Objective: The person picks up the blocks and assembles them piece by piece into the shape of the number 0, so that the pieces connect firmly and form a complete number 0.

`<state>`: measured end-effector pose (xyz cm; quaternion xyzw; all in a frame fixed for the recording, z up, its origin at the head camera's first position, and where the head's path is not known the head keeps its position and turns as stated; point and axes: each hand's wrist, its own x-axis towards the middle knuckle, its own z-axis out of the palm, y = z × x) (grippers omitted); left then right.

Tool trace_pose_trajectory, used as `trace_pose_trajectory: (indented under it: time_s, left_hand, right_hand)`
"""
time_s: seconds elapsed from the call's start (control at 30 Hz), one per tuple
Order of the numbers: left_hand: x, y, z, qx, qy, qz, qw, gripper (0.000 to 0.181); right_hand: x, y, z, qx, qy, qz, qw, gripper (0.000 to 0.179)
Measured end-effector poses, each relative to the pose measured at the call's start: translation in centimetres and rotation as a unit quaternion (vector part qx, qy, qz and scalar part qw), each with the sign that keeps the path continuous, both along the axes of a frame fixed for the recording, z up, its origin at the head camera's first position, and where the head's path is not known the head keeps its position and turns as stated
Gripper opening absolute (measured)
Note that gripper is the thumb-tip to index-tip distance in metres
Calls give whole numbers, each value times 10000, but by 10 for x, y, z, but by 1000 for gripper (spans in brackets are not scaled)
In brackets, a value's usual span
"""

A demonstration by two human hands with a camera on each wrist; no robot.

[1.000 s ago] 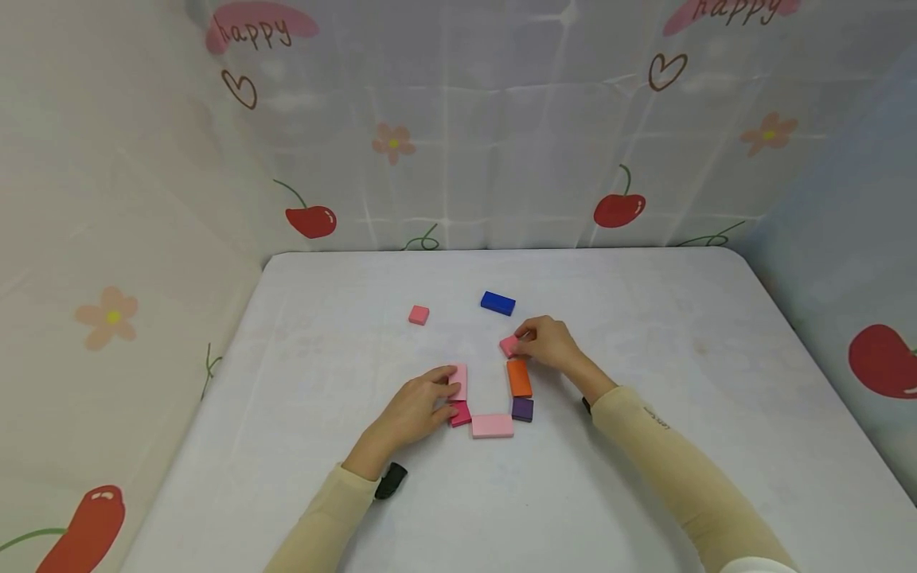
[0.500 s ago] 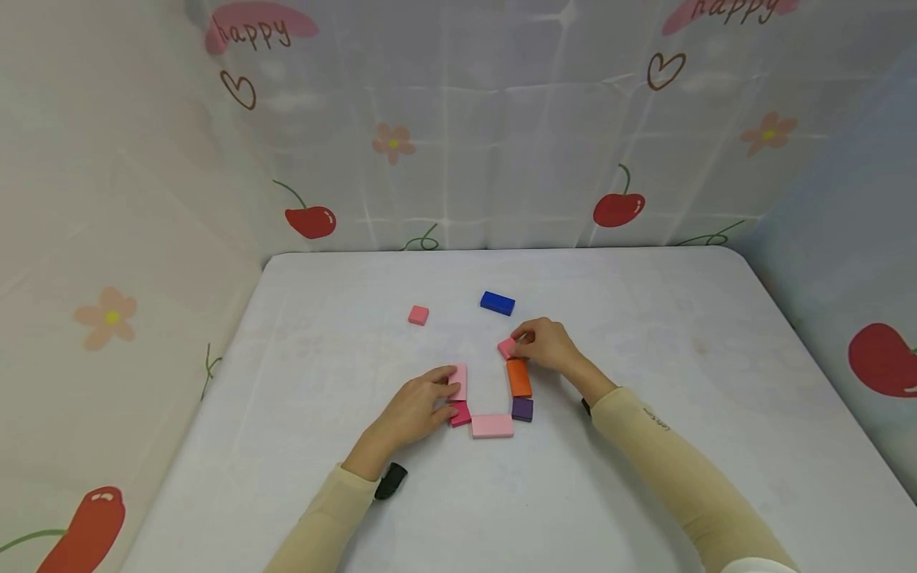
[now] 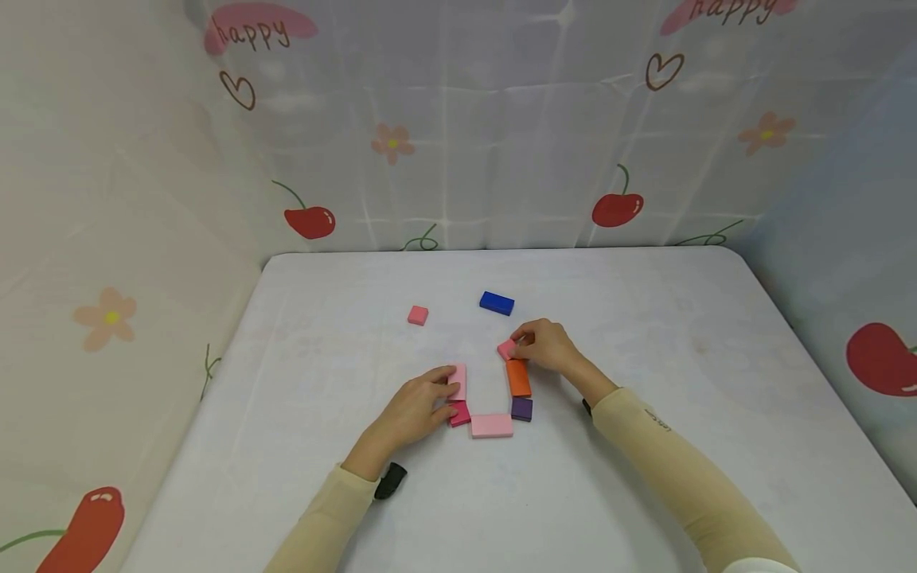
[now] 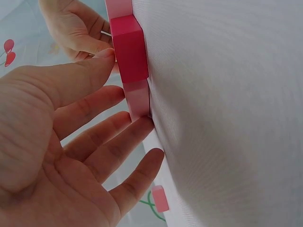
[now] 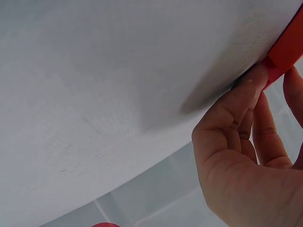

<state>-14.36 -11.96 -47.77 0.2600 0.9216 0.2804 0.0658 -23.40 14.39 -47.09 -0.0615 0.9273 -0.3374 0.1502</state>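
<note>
My left hand [image 3: 411, 410] rests at the left side of a block outline, fingers fairly straight. Its fingertips touch a light pink block [image 3: 462, 382], and the thumb [image 4: 85, 75] lies against a crimson block [image 4: 130, 49] just below. My right hand [image 3: 548, 346] pinches a small pink block [image 3: 505, 348] at the far end of an orange block [image 3: 519, 378]. In the right wrist view the fingers partly hide that small block. A dark purple block [image 3: 521, 409] adjoins the orange one, and a flat light pink block [image 3: 491, 426] lies between the two sides.
Beyond the hands, a blue block [image 3: 497, 303] and a small salmon-pink block [image 3: 419, 316] lie on the white table [image 3: 344, 302]. A printed curtain [image 3: 501, 119] hangs along the table's far edge.
The small pink block in my right hand has shifted slightly left and toward the orange block. My left hand stays in place.
</note>
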Motion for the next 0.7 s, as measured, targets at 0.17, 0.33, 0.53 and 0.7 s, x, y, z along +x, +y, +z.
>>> trace_pose_trajectory:
  time_s: [0.17, 0.33, 0.53, 0.7]
  left_hand:
    - [0, -1, -1, 23, 17, -6, 10000, 44]
    - [-1, -1, -2, -53, 8, 2, 10000, 44]
    - [-1, -1, -1, -75, -32, -4, 10000, 44]
    - [-1, -1, -1, -78, 19, -6, 10000, 44]
  right_hand:
    - [1, -1, 0, 15, -50, -31, 10000, 31]
    - [2, -2, 0, 32, -76, -51, 10000, 31]
    - [10, 2, 7, 40, 135, -60, 9999, 44]
    - [24, 15, 11, 273, 920, 690, 9930, 54]
